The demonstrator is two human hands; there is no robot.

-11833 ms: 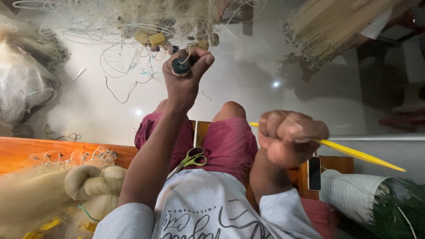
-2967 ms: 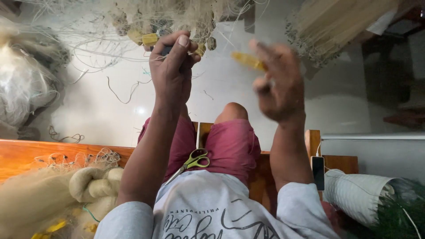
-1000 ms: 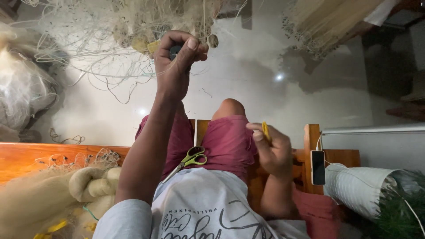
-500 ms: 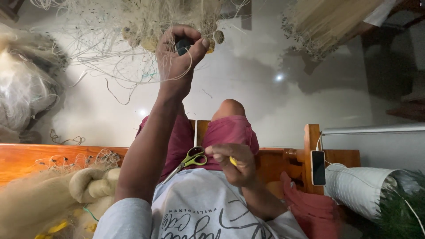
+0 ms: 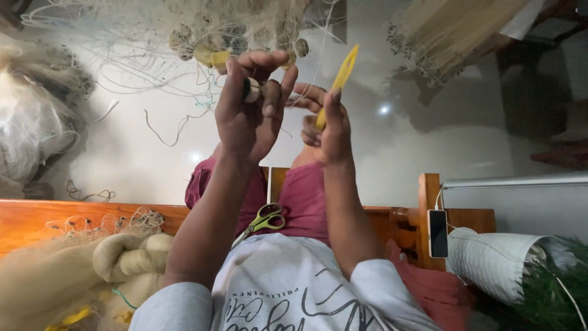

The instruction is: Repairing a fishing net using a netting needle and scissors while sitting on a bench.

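Up high, near the hanging net: both hands are raised close together, and their fingers almost touch.
Left hand (image 5: 248,113): it is closed around a small round float (image 5: 250,89). The float is dark with a pale side, pinched between the thumb and the fingers.
Right hand (image 5: 327,125): it is closed on a yellow netting needle (image 5: 340,79). The needle is thin and pointed, and it sticks up and to the right, above the fingers.
Fishing net (image 5: 184,30): pale and thin, it hangs in a bunch just above the left hand. Loose strings trail down from it.
Other floats (image 5: 211,58): a few small yellow and dark ones sit in the net, just above the left hand.
Scissors (image 5: 263,220): they have green handles and lie on the person's lap, on the dark red shorts (image 5: 306,196), between the two arms.
Shirt (image 5: 288,288): white with dark writing, at the bottom of the view.
Bench (image 5: 37,214): orange wood, under the person, running off to the left.
Net pile (image 5: 67,276): a big soft heap of cream net lies on the bench at the lower left.
Phone (image 5: 437,233): it leans against the wooden post on the right, with a white cable on top.
White roll (image 5: 496,260): a roll of white mesh lies on the right, next to something green.
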